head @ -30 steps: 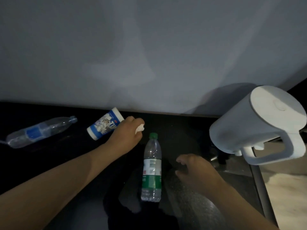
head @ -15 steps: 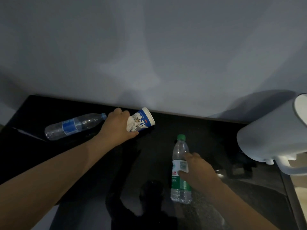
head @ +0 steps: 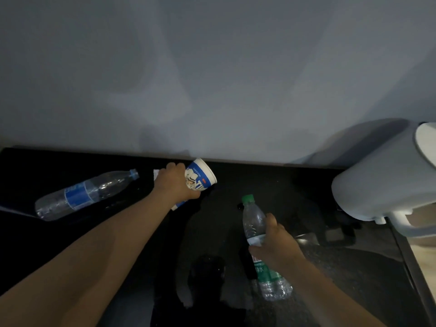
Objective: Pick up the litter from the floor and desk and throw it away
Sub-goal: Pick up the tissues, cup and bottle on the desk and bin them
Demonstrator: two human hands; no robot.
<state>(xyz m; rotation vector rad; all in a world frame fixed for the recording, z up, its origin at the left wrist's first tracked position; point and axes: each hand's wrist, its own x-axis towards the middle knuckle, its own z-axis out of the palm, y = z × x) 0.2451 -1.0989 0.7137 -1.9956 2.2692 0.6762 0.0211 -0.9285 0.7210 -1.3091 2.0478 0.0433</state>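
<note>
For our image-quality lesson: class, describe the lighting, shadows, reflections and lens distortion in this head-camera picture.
Head view: dim light, soft detail. Head view: the glossy black desk mirrors a dark silhouette at bottom centre. Head view: the white plastic kettle casts a broad soft shadow on the grey wall and leans, stretched, at the right edge: wide-angle distortion.

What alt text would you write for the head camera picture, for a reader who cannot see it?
Over a dark desk, the left hand grips a blue-and-white paper cup and the right hand grips a green-capped bottle. A blue-labelled bottle lies at left; a white kettle stands at right.
</note>
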